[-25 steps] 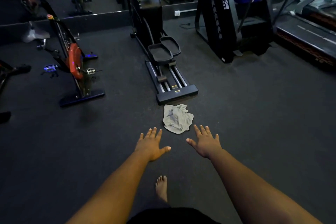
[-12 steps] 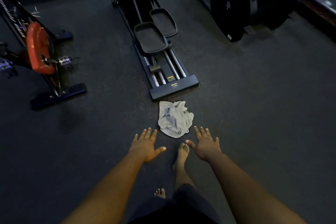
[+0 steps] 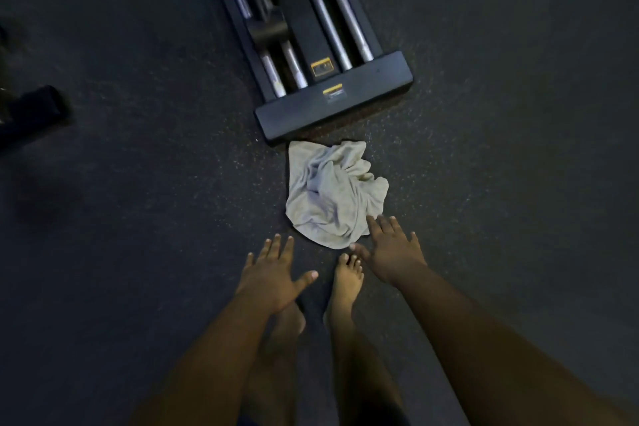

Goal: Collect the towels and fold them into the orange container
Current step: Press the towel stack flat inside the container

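A crumpled pale grey towel [image 3: 333, 192] lies on the dark gym floor, just in front of the base of an exercise machine. My right hand [image 3: 392, 249] reaches down with straight, spread fingers; its fingertips overlap the towel's near right edge. My left hand [image 3: 273, 270] hovers open with spread fingers, a short way to the near left of the towel and apart from it. The orange container is out of view.
The black base bar and steel rails of an elliptical machine [image 3: 332, 100] stand directly behind the towel. My bare feet [image 3: 347, 282] are planted just short of the towel. The dark foot of another machine [image 3: 33, 112] sits at the far left.
I have stepped closer and bent down, so the towel and machine base look much larger. Both hands moved forward and down; the right one has reached the towel's edge.
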`<control>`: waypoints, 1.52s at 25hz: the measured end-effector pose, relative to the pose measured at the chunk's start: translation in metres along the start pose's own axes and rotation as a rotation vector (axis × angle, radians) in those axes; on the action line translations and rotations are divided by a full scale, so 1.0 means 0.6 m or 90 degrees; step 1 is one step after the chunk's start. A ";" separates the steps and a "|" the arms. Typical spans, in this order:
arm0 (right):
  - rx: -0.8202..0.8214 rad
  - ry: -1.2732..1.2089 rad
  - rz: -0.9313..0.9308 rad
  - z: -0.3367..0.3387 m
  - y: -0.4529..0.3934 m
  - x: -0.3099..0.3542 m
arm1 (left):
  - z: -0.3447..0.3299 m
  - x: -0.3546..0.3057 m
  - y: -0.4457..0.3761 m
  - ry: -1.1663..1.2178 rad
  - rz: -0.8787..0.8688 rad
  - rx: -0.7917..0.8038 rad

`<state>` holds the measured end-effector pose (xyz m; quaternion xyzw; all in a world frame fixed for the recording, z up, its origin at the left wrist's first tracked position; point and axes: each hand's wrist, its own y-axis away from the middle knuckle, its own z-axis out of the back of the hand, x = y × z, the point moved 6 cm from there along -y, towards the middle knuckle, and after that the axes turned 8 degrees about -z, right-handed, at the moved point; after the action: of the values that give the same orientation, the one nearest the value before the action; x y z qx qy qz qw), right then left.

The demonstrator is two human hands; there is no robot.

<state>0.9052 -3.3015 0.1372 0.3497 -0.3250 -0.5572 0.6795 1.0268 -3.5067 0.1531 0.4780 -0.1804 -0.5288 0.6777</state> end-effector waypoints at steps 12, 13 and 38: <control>-0.155 -0.009 -0.096 -0.144 -0.477 0.003 | -0.138 0.155 -0.426 -0.045 -0.018 0.063; -0.150 -0.012 -0.090 -0.146 -0.489 0.010 | -0.145 0.161 -0.431 -0.043 -0.016 0.070; -0.158 0.187 0.299 0.270 0.512 0.254 | 0.117 -0.052 0.621 0.324 0.233 -0.236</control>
<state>0.9588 -3.4285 0.4909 0.2558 -0.2246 -0.3641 0.8669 1.1652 -3.5172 0.5071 0.4229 0.0105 -0.2866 0.8596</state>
